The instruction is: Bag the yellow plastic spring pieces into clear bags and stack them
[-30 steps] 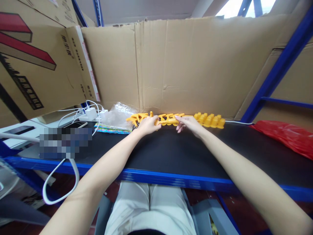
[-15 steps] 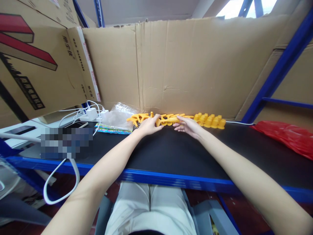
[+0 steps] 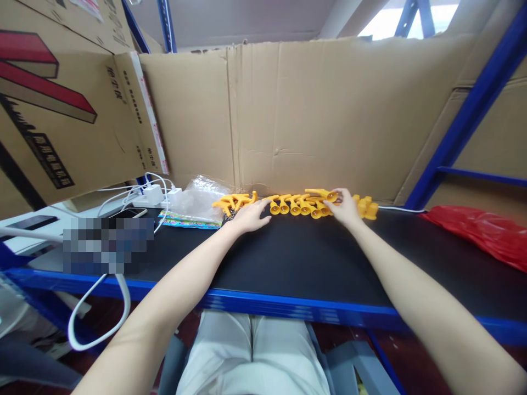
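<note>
Yellow plastic funnel-shaped pieces [image 3: 302, 204] lie in a left-to-right row along the foot of the brown cardboard wall [image 3: 313, 115], my right hand [image 3: 345, 207] pinching the row's right end, my left hand [image 3: 249, 215] resting spread beside its left end.

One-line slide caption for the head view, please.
Both hands, left hand and right hand, rest on a row of yellow plastic pieces against the cardboard wall on a black bench.
</note>
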A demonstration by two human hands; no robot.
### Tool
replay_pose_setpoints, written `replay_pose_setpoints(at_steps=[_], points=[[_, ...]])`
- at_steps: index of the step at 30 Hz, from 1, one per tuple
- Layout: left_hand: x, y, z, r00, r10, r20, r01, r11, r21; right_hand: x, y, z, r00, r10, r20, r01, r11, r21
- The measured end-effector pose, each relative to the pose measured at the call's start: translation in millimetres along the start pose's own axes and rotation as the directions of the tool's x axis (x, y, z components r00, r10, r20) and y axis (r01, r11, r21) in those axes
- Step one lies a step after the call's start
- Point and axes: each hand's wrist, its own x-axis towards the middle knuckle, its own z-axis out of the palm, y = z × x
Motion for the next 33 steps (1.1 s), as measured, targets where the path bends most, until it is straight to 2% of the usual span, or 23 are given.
replay_pose_setpoints(at_steps=[2,5,13,22,29,31,33], points=[[0.1,-0.4,0.3,1.000,-0.003,0.005,0.003,1.000,0.012,-2.7,5.1,0.4,0.999,-0.019,0.050,0.028,0.984,-0.176],[0.6,-0.3,0.6,1.000,-0.002,0.007,0.002,1.000,0.021,-5.6,6.6,3.2,0.995,0.007,0.104,0.029,0.942,-0.336],[1.6,-1.0,2.1,1.000,-0.002,0.012,0.002,1.000,0.031,-4.9,11.1,6.6,0.984,0.023,0.179,0.071,0.862,-0.502],[2.6,-1.4,1.8,1.000,0.001,0.013,-0.002,1.000,0.029,-9.2,1.9,6.7,0.992,-0.008,0.127,0.074,0.844,-0.531],[2.8,-0.2,0.7,1.000,-0.001,0.026,0.000,0.999,0.041,-7.0,6.0,5.6,0.986,0.073,0.150,0.019,0.843,-0.537],[3.5,-1.5,-1.3,0.999,-0.027,0.030,0.025,0.997,0.074,-6.8,5.2,4.9,0.983,0.091,0.161,0.011,0.839,-0.543],[4.0,-5.3,-4.9,0.994,-0.105,0.027,0.100,0.985,0.142,-7.1,3.3,4.6,0.979,0.110,0.171,0.002,0.835,-0.550]])
